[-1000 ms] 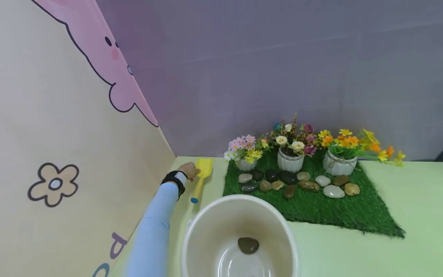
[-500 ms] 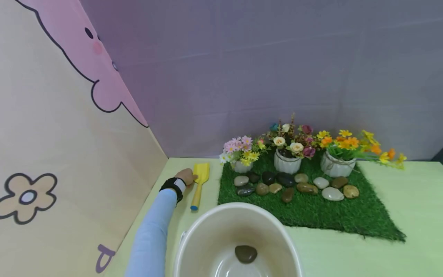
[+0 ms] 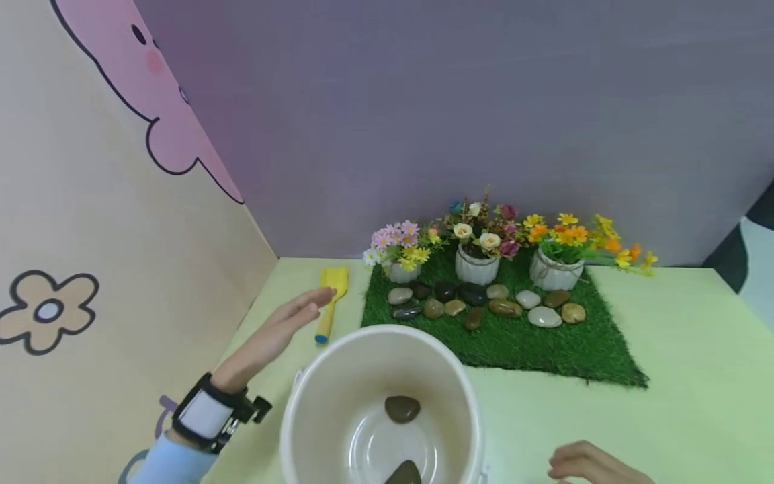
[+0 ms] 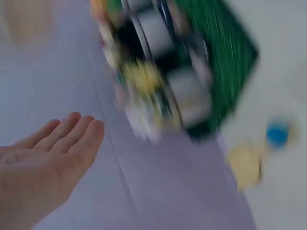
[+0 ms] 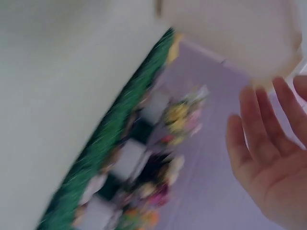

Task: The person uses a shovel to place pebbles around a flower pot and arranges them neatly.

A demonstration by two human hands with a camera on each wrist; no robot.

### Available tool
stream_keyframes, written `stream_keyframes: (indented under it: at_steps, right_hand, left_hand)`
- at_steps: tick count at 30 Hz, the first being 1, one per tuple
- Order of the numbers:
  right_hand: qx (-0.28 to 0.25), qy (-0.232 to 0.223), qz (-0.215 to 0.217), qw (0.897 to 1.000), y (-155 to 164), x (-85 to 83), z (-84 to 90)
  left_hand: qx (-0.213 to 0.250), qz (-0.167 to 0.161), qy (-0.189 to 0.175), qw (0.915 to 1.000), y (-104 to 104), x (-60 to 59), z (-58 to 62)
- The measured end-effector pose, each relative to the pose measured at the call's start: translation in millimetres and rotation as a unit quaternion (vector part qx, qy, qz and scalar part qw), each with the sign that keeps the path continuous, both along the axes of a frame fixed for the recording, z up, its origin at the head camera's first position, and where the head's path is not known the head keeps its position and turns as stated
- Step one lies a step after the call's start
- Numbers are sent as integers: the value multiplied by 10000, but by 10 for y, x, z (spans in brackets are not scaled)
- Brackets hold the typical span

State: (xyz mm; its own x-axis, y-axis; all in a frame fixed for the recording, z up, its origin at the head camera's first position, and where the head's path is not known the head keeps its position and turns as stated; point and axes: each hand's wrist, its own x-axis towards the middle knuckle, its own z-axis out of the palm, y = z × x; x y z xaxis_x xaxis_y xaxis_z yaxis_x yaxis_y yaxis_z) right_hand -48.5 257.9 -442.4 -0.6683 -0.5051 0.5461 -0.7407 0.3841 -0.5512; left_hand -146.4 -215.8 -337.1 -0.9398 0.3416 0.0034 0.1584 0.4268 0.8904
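Observation:
My left hand (image 3: 275,335) is raised with straight fingers and holds nothing; in the head view its fingertips overlap a yellow toy shovel (image 3: 327,316) lying on the table. The left wrist view shows this left hand (image 4: 57,163) with its palm turned up. At the lower right of the head view, my right hand (image 3: 595,464) has come in beside a cream bucket (image 3: 292,430). Its fingers look relaxed and spread in the right wrist view (image 5: 268,158), with the blurred bucket (image 5: 230,33) beyond them. Inside the bucket lie two dark stones (image 3: 402,409).
A green turf mat (image 3: 544,353) bears several smooth stones (image 3: 504,308) in rows. Behind them stand three white flowerpots (image 3: 476,269) with artificial flowers. A grey wall (image 3: 423,121) rises at the back, and a cartoon-printed panel (image 3: 151,255) borders the left.
My left hand has left the yellow shovel and drawn back toward me, its fingers straightening. The shovel stays on the table. My right hand has entered at the lower right. The head view has shifted.

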Motion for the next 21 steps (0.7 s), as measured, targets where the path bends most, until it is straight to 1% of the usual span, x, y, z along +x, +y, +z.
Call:
stream_keyframes:
  at_steps: [1, 2, 3, 4, 6, 7, 8, 9, 11, 12, 14, 16, 17, 18, 21]
  right_hand:
    - [41, 121, -60, 9999, -56, -3, 74]
    - [218, 630, -346, 9972, -233, -23, 289]
    - [333, 701, -414, 9961, -332, -52, 395]
    - [369, 881, -386, 9947, -434, -83, 482]
    - [257, 1452, 143, 9890, -590, -176, 605]
    - [125, 1755, 415, 9835, -661, -219, 648]
    - [-3, 2043, 614, 9770, -728, -257, 687]
    - [-200, 2362, 783, 9683, -788, -289, 721]
    - [-462, 2926, 941, 9505, -877, -333, 789]
    - [-468, 3072, 953, 9457, -904, -333, 819]
    - [-320, 3340, 923, 9375, -923, -323, 848]
    - [-17, 3689, 881, 9253, -910, -301, 862]
    - [76, 3891, 865, 9171, -910, -284, 877]
    - [122, 4111, 843, 9076, -908, -268, 885]
    - [-135, 4900, 749, 8684, -892, -249, 917]
  left_hand:
    - [123, -206, -10, 9997, 49, 122, 27]
    - [189, -357, 14, 9992, 93, 211, 39]
    - [254, -440, 57, 9987, 130, 271, 42]
    - [351, -473, 88, 9982, 158, 306, 36]
    - [509, -437, 223, 9975, 203, 328, 18]
    - [550, -370, 286, 9974, 224, 324, 5]
    - [555, -300, 316, 9975, 245, 320, -6]
    - [560, -237, 330, 9976, 273, 318, -17]
    - [568, -138, 338, 9977, 361, 321, -38]
    - [573, -96, 327, 9978, 417, 327, -46]
    - [604, 9, 271, 9978, 557, 356, -53]
    - [608, 212, 262, 9976, 735, 403, -56]
    - [615, 341, 270, 9972, 832, 432, -58]
    - [609, 451, 301, 9967, 927, 464, -61]
    - [729, 743, 340, 9940, 1185, 539, -66]
